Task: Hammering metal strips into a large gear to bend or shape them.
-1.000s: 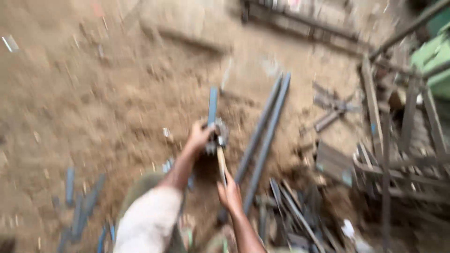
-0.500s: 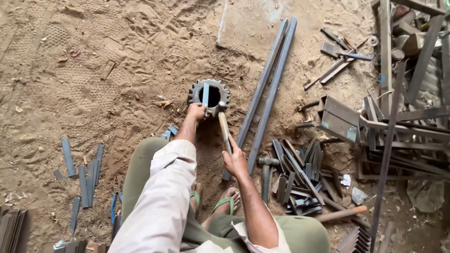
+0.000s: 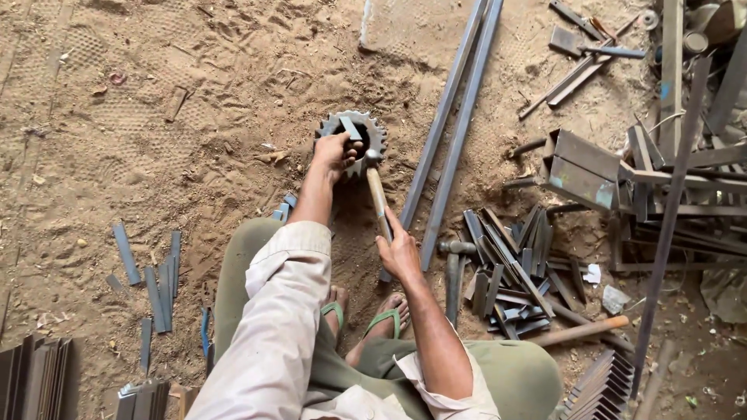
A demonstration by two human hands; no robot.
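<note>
A toothed metal gear ring (image 3: 376, 129) lies flat on the sandy ground in front of my feet. My left hand (image 3: 334, 152) rests on its near rim and pinches a short flat metal strip (image 3: 350, 127) that stands slanted inside the ring. My right hand (image 3: 398, 253) grips the wooden handle of a hammer (image 3: 378, 201). The hammer's head sits at the ring's near edge, right beside the strip.
Two long steel bars (image 3: 455, 124) lie diagonally to the right of the ring. A heap of cut flat strips (image 3: 510, 264) and a second hammer (image 3: 580, 332) lie at right, angle-iron scrap (image 3: 583, 167) beyond. More strips (image 3: 159, 284) lie at left.
The view has steadied and come closer. The hammer head has come down to the ring's edge beside the strip. My left hand stays on the ring holding the strip.
</note>
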